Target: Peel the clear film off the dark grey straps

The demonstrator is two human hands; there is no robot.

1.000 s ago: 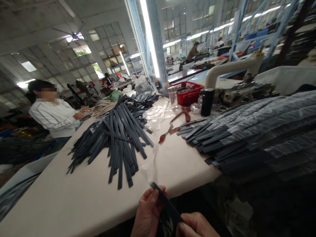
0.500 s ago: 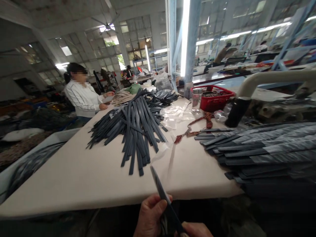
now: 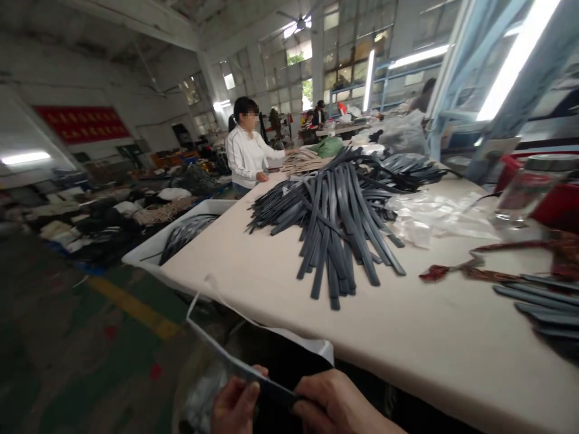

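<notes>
- While a dark strap [image 3: 271, 390] is pinched at the bottom edge of the view, below the near edge of the table [image 3: 271, 283], the left hand [image 3: 233, 407] is seen closed on its near end, thumb on top.
- A clear film sleeve [image 3: 212, 337] is seen trailing off the strap's far end, up and to the left over the floor; by the look of it, the sleeve is being drawn off the strap.
- The step is best done, it is judged, with the strap held flat and taut between the hands and the film pulled along its length, so that it is neither torn nor bunched.
- The right hand [image 3: 337, 407] is clamped on the strap just beside the left, fingers curled over it.
- One white bin [image 3: 149, 253] is seen at the table's left end, with dark strips in it.
- One person in a white top [image 3: 246, 154] is seen standing at the far end; further figures behind are too small to be counted.
- One loose heap of bare straps [image 3: 337, 211] lies mid-table, too tangled to be counted.
- One crumpled lot of clear film [image 3: 429, 220] lies to its right.
- One glass jar [image 3: 520, 196] stands by something red at the right edge.
- At least four wrapped straps [image 3: 538, 298] show at the right edge.
</notes>
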